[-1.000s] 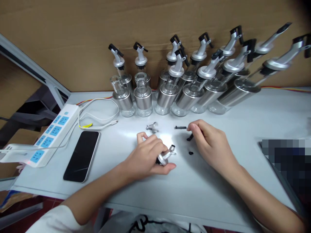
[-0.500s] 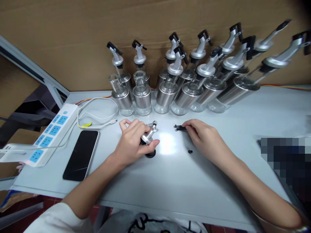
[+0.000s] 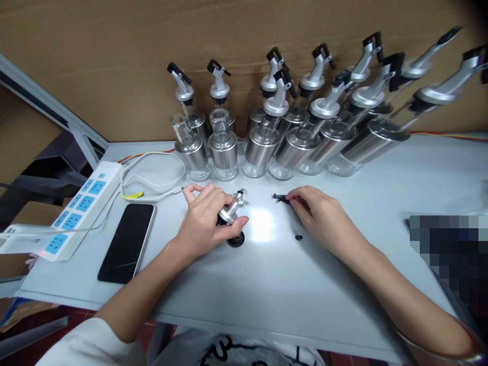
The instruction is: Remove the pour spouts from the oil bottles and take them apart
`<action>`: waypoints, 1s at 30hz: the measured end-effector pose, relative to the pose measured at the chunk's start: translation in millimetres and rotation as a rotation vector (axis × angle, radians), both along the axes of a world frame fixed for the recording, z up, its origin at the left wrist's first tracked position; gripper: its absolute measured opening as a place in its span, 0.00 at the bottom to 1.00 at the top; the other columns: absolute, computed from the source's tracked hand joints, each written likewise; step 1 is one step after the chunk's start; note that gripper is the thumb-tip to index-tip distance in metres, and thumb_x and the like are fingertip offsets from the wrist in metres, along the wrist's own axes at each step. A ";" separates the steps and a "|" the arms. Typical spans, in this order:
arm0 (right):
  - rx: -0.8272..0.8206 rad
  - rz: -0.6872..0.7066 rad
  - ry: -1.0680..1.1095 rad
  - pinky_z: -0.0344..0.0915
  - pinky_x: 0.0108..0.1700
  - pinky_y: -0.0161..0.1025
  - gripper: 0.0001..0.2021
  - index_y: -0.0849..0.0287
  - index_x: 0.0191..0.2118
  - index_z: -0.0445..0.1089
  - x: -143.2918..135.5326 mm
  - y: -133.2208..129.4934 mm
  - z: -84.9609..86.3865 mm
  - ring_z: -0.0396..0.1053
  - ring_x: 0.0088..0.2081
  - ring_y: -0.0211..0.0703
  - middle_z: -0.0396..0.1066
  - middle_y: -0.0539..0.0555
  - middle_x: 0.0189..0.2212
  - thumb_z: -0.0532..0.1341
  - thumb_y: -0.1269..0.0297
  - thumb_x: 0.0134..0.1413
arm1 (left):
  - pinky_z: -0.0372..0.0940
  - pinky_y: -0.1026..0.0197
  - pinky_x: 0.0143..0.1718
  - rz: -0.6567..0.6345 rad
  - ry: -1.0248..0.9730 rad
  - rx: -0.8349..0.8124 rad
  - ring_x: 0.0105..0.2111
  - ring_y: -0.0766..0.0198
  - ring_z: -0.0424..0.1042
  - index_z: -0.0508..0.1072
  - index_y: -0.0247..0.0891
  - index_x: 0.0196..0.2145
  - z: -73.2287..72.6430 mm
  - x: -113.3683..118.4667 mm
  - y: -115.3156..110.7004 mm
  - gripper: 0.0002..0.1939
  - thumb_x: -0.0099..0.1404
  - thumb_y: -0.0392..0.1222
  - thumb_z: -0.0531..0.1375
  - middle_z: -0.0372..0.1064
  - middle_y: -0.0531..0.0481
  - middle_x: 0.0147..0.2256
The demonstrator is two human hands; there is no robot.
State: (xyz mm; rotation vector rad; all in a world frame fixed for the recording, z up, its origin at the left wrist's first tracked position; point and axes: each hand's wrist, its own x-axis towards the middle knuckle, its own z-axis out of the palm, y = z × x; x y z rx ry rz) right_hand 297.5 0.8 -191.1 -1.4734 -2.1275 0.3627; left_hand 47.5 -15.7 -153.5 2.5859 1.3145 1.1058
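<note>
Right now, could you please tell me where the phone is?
In the head view, the phone lies on the left side of the table, between the power strip and the left hand.

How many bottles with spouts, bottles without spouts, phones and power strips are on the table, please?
Bottles with spouts: 10
Bottles without spouts: 2
Phone: 1
Power strip: 1
Total: 14
</note>
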 end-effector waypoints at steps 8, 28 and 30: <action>0.000 0.003 0.008 0.67 0.35 0.42 0.08 0.57 0.35 0.68 0.9 0.3 -0.8 0.69 0.32 0.45 0.69 0.55 0.35 0.52 0.71 0.58 | 0.47 0.56 0.38 -0.011 0.012 0.005 0.27 0.65 0.63 0.59 0.39 0.30 -1.0 1.7 -0.8 0.15 0.70 0.51 0.51 0.66 0.56 0.25; -0.075 -0.018 0.097 0.68 0.33 0.41 0.08 0.55 0.39 0.68 -2.3 -2.0 9.3 0.74 0.31 0.47 0.76 0.53 0.31 0.53 0.68 0.57 | 0.48 0.55 0.38 -0.021 0.045 0.046 0.24 0.65 0.62 0.59 0.39 0.29 0.8 4.5 -1.8 0.17 0.70 0.54 0.49 0.65 0.56 0.23; -0.043 -0.004 0.083 0.68 0.34 0.42 0.08 0.56 0.38 0.68 -2.4 -1.8 9.6 0.73 0.31 0.47 0.75 0.54 0.32 0.52 0.69 0.58 | 0.48 0.56 0.39 -0.033 0.047 0.052 0.25 0.66 0.62 0.59 0.39 0.29 0.8 4.6 -1.9 0.17 0.70 0.53 0.49 0.65 0.57 0.23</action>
